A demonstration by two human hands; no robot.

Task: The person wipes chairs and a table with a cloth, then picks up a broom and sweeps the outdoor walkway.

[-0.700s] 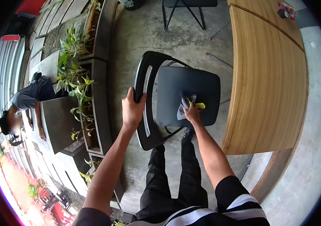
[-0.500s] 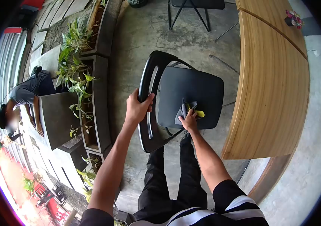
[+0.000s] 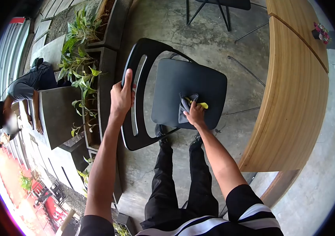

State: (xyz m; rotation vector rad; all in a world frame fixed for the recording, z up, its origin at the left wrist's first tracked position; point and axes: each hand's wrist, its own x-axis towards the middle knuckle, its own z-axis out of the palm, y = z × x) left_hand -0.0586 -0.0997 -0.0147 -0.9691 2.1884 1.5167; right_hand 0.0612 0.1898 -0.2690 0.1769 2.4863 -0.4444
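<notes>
A black folding chair (image 3: 191,80) stands in front of me, its slotted backrest to the left of the seat. My left hand (image 3: 121,95) is closed around the outer edge of the backrest, thumb lying along the top rail. On the seat, my right hand (image 3: 194,114) presses a grey cloth (image 3: 184,108) with a yellow part (image 3: 204,105) showing beside the fingers. The fingers are curled over the cloth, so part of it is hidden.
A wooden table (image 3: 293,102) stands on the right, with a small flower pot (image 3: 321,33) at its far end. Planter boxes (image 3: 106,82) with leafy plants line the left. Beyond them a person (image 3: 29,90) leans over a grey block. Another black chair (image 3: 218,10) stands ahead.
The chair has shifted left in view, its backrest swung nearer me. My left hand moved left with it, its thumb now stretched along the rail. The right hand and cloth moved slightly left and up.
</notes>
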